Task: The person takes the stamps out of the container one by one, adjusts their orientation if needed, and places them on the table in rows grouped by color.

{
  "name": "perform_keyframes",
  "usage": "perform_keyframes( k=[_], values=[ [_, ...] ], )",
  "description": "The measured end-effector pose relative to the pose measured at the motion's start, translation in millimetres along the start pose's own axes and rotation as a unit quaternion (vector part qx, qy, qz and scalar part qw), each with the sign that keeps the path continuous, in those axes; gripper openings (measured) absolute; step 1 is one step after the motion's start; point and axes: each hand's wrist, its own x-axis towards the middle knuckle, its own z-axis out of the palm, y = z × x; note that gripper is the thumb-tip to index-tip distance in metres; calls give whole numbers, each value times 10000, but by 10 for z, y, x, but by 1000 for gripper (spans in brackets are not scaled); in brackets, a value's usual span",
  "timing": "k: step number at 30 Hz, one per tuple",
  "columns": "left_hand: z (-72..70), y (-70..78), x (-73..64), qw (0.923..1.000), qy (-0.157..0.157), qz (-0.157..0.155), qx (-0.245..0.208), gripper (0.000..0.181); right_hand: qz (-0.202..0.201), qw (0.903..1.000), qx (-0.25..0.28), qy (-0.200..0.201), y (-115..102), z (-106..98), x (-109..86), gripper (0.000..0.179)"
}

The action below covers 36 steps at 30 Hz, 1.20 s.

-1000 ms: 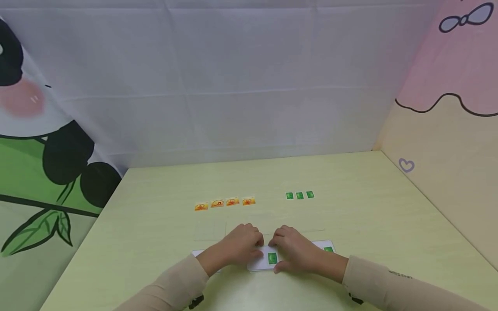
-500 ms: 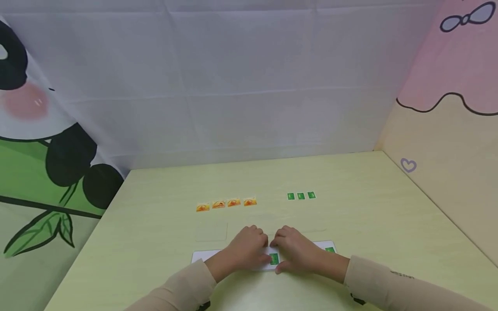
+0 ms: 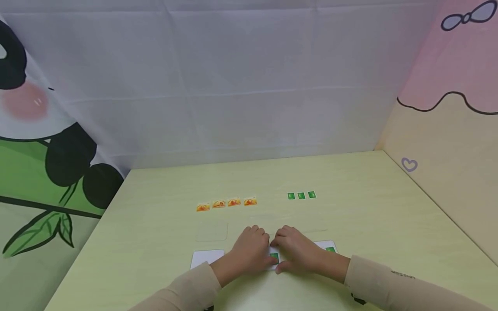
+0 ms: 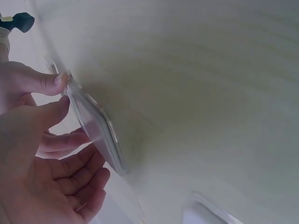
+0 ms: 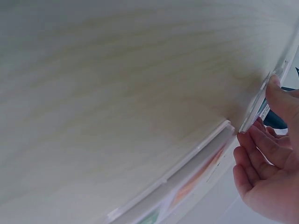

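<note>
And here was the pale bench [image 3: 155,242] — with left grip [image 3: 252,249] and right grip [image 3: 297,249] both pinching the white card [image 4: 96,126], thumbs on the near edge, fingers on the far. Even pressure from both looked the way to keep it level. It lay between them, its green picture [image 3: 274,258] showing in the gap!
</note>
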Motion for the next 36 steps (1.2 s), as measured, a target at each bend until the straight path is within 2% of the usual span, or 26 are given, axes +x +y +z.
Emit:
perform_keyframes(
  k=[6,12,25,36],
  values=[
    [-8,47,2,9998,-50,-159,-84,50,-142,9998,-85,99,2,1,-4,49],
    [5,73,11,9996,28,-260,-42,53,-112,9999,-83,35,2,-15,-7,49],
    [27,66,30,9978,48,-572,-323,54,-83,9999,-63,5,9,-6,2,49],
    [56,50,-8,9983,334,-445,-191,49,-226,9997,-7,75,14,4,3,48]
  ],
)
